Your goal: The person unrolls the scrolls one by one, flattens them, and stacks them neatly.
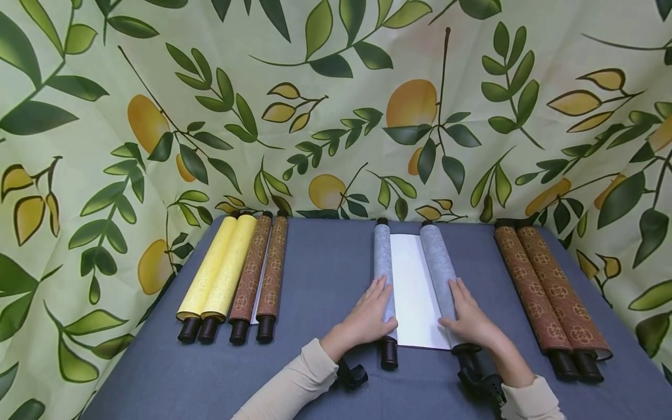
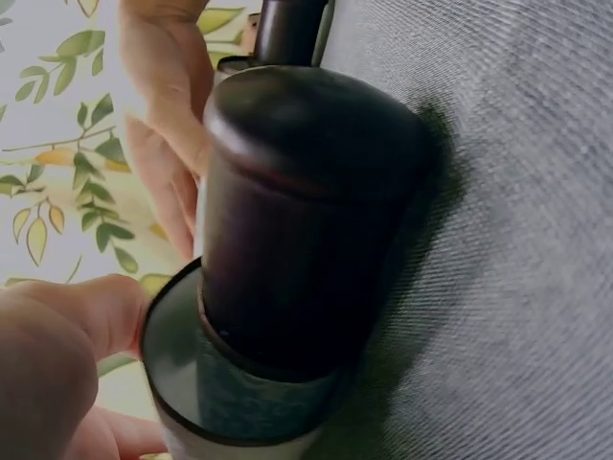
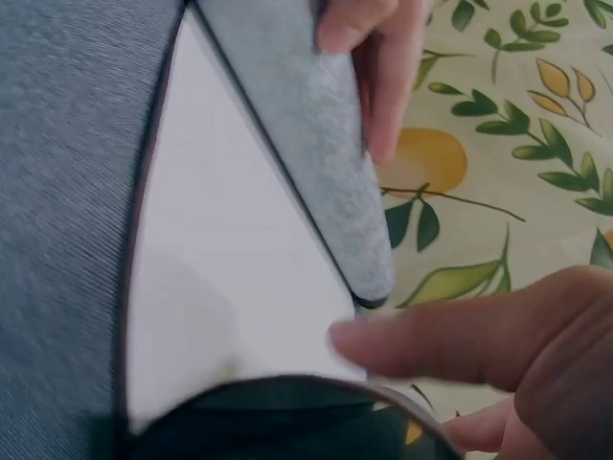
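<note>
A grey-blue scroll lies partly unrolled on the table, a strip of blank white paper showing between its two rolls. My left hand rests on the left roll with fingers fairly straight. On the right roll lies my right hand, fingers extended and thumb toward the paper. In the left wrist view the dark rod end pokes out of the left roll, and my left thumb touches the roll's rim. The right wrist view shows my right thumb over the paper's edge.
At the left lie a yellow scroll and a brown patterned scroll, both rolled up. Another brown patterned scroll lies at the right. The grey-blue tablecloth meets a leaf-and-fruit printed backdrop behind.
</note>
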Tool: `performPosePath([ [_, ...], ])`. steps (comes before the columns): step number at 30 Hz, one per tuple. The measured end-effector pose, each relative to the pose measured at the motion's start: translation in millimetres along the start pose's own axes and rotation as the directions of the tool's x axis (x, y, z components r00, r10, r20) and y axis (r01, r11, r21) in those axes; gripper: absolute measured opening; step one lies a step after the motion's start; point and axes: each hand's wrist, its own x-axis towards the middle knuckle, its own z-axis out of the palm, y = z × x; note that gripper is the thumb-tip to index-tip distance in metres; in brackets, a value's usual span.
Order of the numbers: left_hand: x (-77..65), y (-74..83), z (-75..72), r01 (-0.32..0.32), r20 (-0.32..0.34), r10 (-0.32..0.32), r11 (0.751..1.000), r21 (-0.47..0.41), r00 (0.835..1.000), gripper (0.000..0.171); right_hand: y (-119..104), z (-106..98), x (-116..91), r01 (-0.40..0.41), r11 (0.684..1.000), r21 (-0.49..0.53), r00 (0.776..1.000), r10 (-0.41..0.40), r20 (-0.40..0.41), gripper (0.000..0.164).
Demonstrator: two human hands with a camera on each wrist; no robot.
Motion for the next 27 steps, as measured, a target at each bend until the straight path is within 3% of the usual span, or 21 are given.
performPosePath([
  [7, 0.5, -1.3, -4.6, 0.051, -0.009, -0.051, 0.998, 0.023, 0.999, 0.067, 3, -11, -2, 0.017, 1.000, 0.007, 1.000, -0.017, 0.000, 0.088],
  [16, -0.6, -2.8, -7.4, 0.097, -0.008, -0.096, 0.995, 0.022, 0.995, 0.080, 7, -13, -3, 0.087, 0.994, 0.062, 0.995, -0.083, -0.059, 0.078],
  [22, -5.1, -8.5, -5.9, 0.099, 0.002, -0.099, 0.995, -0.023, 0.995, 0.074, 9, -10, -4, 0.072, 0.996, 0.056, 0.996, -0.069, -0.052, 0.075],
  [27, -6.1, -12.2, -5.1, 0.064, -0.012, -0.065, 0.997, -0.036, 0.998, 0.071, 10, -8, -3, 0.044, 0.999, 0.004, 0.997, -0.043, -0.066, 0.072],
])
